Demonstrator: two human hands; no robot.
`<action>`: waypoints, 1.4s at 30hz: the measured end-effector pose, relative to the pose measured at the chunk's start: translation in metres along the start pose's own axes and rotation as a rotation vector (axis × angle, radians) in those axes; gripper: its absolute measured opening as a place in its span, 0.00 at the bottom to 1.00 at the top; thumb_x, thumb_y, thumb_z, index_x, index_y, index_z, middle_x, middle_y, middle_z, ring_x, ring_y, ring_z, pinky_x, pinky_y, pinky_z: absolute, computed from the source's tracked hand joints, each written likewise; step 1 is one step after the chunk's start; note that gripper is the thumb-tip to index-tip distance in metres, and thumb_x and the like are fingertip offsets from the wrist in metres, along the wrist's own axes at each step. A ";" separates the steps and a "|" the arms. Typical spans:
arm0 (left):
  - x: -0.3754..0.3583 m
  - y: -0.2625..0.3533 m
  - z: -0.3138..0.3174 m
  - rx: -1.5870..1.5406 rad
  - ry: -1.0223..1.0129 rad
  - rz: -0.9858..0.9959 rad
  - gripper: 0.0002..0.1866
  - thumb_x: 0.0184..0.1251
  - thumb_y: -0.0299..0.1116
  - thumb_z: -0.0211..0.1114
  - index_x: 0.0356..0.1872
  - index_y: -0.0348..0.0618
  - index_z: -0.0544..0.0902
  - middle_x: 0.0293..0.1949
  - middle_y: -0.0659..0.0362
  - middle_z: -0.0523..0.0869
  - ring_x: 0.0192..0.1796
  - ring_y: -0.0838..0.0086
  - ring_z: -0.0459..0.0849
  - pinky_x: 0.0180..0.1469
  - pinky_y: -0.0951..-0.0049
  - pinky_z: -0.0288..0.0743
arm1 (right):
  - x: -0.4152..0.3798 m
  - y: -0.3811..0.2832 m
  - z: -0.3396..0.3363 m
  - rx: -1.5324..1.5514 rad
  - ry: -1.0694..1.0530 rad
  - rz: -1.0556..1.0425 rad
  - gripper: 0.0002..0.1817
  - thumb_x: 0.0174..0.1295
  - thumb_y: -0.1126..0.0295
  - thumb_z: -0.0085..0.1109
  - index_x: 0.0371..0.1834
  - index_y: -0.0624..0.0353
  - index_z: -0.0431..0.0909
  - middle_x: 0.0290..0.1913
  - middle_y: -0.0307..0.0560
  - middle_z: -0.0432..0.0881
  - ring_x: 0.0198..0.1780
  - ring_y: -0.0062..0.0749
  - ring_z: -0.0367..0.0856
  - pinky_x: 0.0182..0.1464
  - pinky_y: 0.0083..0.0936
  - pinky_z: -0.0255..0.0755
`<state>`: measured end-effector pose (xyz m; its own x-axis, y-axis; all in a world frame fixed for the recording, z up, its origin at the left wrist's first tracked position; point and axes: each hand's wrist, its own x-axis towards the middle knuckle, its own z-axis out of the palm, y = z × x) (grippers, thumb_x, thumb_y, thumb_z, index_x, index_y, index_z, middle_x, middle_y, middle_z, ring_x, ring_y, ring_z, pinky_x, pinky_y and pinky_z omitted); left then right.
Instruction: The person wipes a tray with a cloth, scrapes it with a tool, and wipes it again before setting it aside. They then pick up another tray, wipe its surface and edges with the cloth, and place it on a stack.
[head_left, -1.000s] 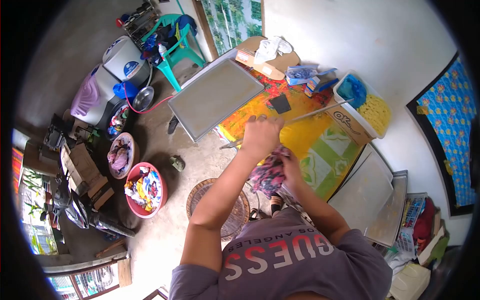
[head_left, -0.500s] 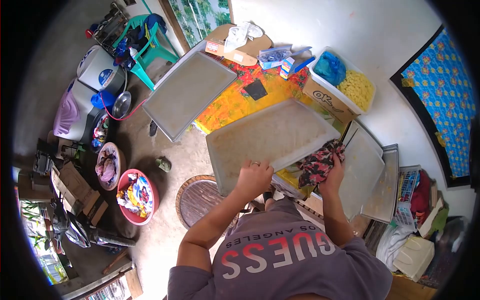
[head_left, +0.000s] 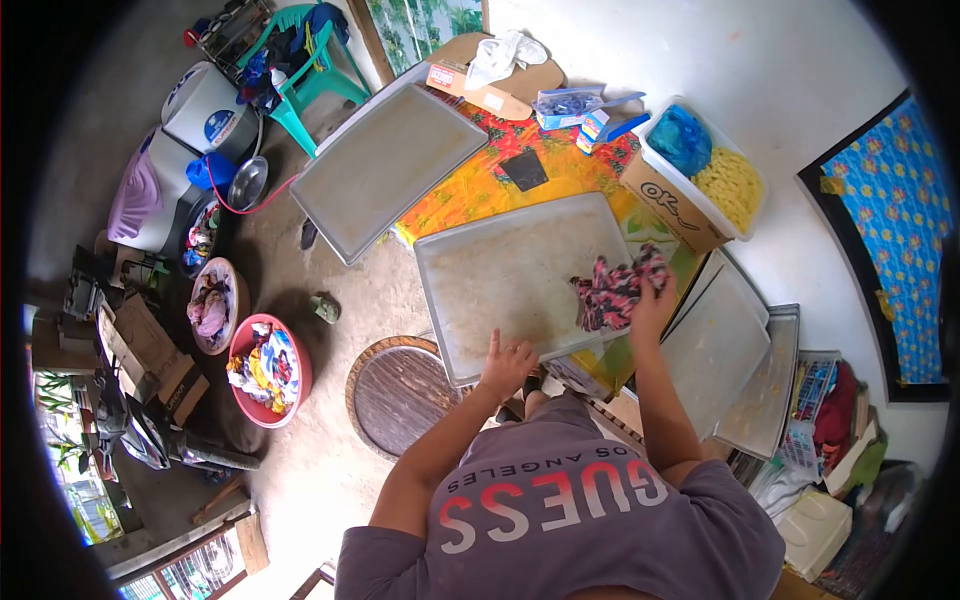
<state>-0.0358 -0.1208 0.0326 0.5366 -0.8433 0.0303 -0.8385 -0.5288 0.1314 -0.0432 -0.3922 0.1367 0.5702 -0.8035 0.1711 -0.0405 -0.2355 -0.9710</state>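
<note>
A metal tray lies on the table's near end, over the yellow floral cloth. My left hand rests at the tray's near edge, fingers apart, the index finger stretched over its surface. In my right hand is a bunched pink and black patterned cloth, which hangs over the tray's right side. A second metal tray lies farther back on the left. Between the trays and the wall is a small dark square on the tablecloth.
A white tub of yellow pieces and a blue bag stands on a carton at the right. More trays lean below it. A round wooden stool and a red basin stand on the left.
The near tray has come down flatter onto the table and turned slightly. My left hand has opened at its edge. The cloth in my right hand has moved over the tray.
</note>
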 end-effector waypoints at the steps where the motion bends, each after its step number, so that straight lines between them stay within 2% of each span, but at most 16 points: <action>1: 0.001 0.000 -0.009 -0.033 -0.005 -0.038 0.16 0.63 0.45 0.56 0.48 0.51 0.79 0.52 0.59 0.78 0.60 0.62 0.74 0.70 0.32 0.47 | -0.005 0.014 0.001 -0.133 -0.057 -0.046 0.22 0.64 0.66 0.59 0.59 0.64 0.71 0.55 0.51 0.78 0.56 0.40 0.75 0.61 0.39 0.65; 4: -0.003 -0.005 -0.020 -0.086 0.042 -0.251 0.27 0.65 0.54 0.55 0.61 0.51 0.74 0.61 0.55 0.74 0.67 0.59 0.68 0.71 0.34 0.43 | -0.017 0.057 -0.001 -0.666 -0.419 -0.358 0.35 0.58 0.55 0.65 0.65 0.60 0.67 0.65 0.57 0.71 0.66 0.52 0.67 0.66 0.52 0.58; 6: -0.011 -0.023 -0.010 -0.046 0.159 -0.525 0.35 0.65 0.61 0.53 0.68 0.50 0.69 0.66 0.51 0.70 0.70 0.55 0.64 0.72 0.35 0.41 | -0.036 0.042 0.000 -0.959 -0.560 -0.269 0.42 0.52 0.50 0.68 0.68 0.57 0.63 0.70 0.57 0.63 0.70 0.59 0.58 0.69 0.59 0.51; 7: -0.013 -0.035 -0.024 -0.145 0.049 -0.773 0.37 0.64 0.51 0.59 0.72 0.51 0.60 0.68 0.49 0.64 0.71 0.55 0.61 0.71 0.34 0.44 | -0.043 0.032 0.002 -1.103 -0.628 -0.219 0.46 0.49 0.47 0.70 0.70 0.55 0.62 0.73 0.58 0.59 0.72 0.63 0.54 0.70 0.62 0.47; 8: -0.014 -0.045 -0.038 -0.246 0.118 -1.057 0.38 0.64 0.48 0.61 0.73 0.48 0.57 0.69 0.45 0.62 0.72 0.54 0.59 0.69 0.37 0.53 | -0.041 0.054 -0.001 -1.084 -0.661 -0.221 0.52 0.46 0.44 0.70 0.73 0.55 0.57 0.75 0.57 0.54 0.75 0.67 0.45 0.71 0.65 0.42; 9: -0.021 -0.060 -0.032 -0.365 0.281 -1.170 0.38 0.64 0.43 0.62 0.72 0.47 0.56 0.69 0.42 0.61 0.68 0.49 0.65 0.65 0.47 0.64 | -0.035 0.071 -0.002 -1.098 -0.615 -0.291 0.52 0.47 0.43 0.69 0.72 0.55 0.58 0.74 0.58 0.54 0.75 0.67 0.45 0.71 0.65 0.43; 11: -0.041 -0.092 0.020 -0.482 0.456 -1.161 0.34 0.64 0.34 0.62 0.70 0.45 0.59 0.52 0.46 0.77 0.49 0.58 0.80 0.50 0.62 0.75 | -0.024 0.099 -0.003 -1.123 -0.525 -0.436 0.51 0.47 0.41 0.68 0.71 0.57 0.59 0.74 0.60 0.55 0.74 0.68 0.46 0.71 0.65 0.44; 14: -0.051 -0.115 0.013 -1.161 0.198 -1.192 0.32 0.64 0.25 0.63 0.68 0.44 0.62 0.29 0.58 0.77 0.29 0.73 0.75 0.35 0.72 0.72 | 0.006 0.101 0.010 -1.044 -0.440 -0.416 0.47 0.52 0.42 0.65 0.68 0.61 0.63 0.71 0.66 0.57 0.73 0.68 0.51 0.70 0.61 0.51; 17: -0.048 -0.116 0.006 -1.202 0.246 -1.195 0.31 0.62 0.20 0.64 0.67 0.44 0.65 0.19 0.65 0.67 0.24 0.82 0.65 0.30 0.75 0.66 | 0.049 0.108 0.041 -0.975 -0.365 -0.433 0.41 0.54 0.44 0.64 0.64 0.63 0.68 0.69 0.68 0.62 0.70 0.69 0.56 0.69 0.56 0.54; 22: -0.052 -0.119 0.007 -1.361 0.241 -1.221 0.29 0.64 0.22 0.63 0.66 0.45 0.65 0.24 0.62 0.77 0.27 0.81 0.74 0.30 0.77 0.70 | 0.101 0.119 0.107 -0.889 -0.365 -0.623 0.35 0.57 0.47 0.62 0.61 0.63 0.72 0.66 0.67 0.66 0.68 0.68 0.60 0.69 0.55 0.56; 26: -0.052 -0.119 -0.001 -1.424 0.215 -1.221 0.29 0.65 0.22 0.62 0.66 0.44 0.64 0.31 0.55 0.85 0.28 0.77 0.80 0.26 0.75 0.72 | 0.065 0.101 0.160 -0.761 -0.512 -0.676 0.33 0.57 0.52 0.63 0.59 0.66 0.72 0.65 0.68 0.68 0.68 0.65 0.62 0.70 0.52 0.56; 30: -0.053 -0.118 -0.003 -1.541 0.290 -1.189 0.28 0.65 0.24 0.61 0.66 0.49 0.66 0.31 0.58 0.82 0.27 0.77 0.81 0.19 0.76 0.75 | 0.003 0.078 0.223 -0.619 -0.662 -0.763 0.32 0.55 0.55 0.64 0.57 0.67 0.72 0.65 0.67 0.68 0.68 0.62 0.62 0.71 0.51 0.55; 38: -0.053 -0.122 -0.006 -1.513 0.220 -1.205 0.29 0.64 0.24 0.62 0.66 0.51 0.65 0.29 0.58 0.82 0.26 0.77 0.81 0.18 0.76 0.72 | -0.066 0.053 0.329 -0.399 -0.907 -0.763 0.29 0.50 0.62 0.66 0.56 0.59 0.73 0.64 0.57 0.70 0.70 0.53 0.61 0.73 0.47 0.52; 39: -0.054 -0.123 0.001 -1.502 0.242 -1.202 0.29 0.63 0.24 0.62 0.66 0.50 0.65 0.29 0.58 0.82 0.26 0.77 0.81 0.18 0.76 0.72 | -0.075 0.050 0.332 -0.343 -0.857 -0.834 0.27 0.47 0.67 0.68 0.53 0.60 0.75 0.60 0.54 0.75 0.66 0.50 0.67 0.69 0.44 0.60; 41: -0.055 -0.122 0.012 -1.481 0.284 -1.195 0.29 0.63 0.23 0.61 0.65 0.49 0.66 0.28 0.59 0.82 0.26 0.77 0.81 0.18 0.77 0.71 | -0.093 0.048 0.339 -0.067 -1.078 -0.811 0.25 0.43 0.72 0.68 0.50 0.59 0.78 0.53 0.51 0.79 0.60 0.46 0.74 0.63 0.41 0.67; 42: -0.054 -0.120 0.013 -1.454 0.305 -1.192 0.28 0.63 0.24 0.61 0.65 0.48 0.66 0.28 0.59 0.82 0.25 0.77 0.81 0.18 0.77 0.71 | -0.108 0.043 0.336 -0.104 -1.202 -0.750 0.25 0.42 0.74 0.68 0.49 0.59 0.79 0.51 0.51 0.80 0.57 0.46 0.76 0.60 0.41 0.69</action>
<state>0.0348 -0.0127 0.0023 0.8255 -0.0237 -0.5640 0.5573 -0.1247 0.8209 0.1695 -0.1319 0.0199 0.8202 0.4622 0.3371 0.5494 -0.4725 -0.6891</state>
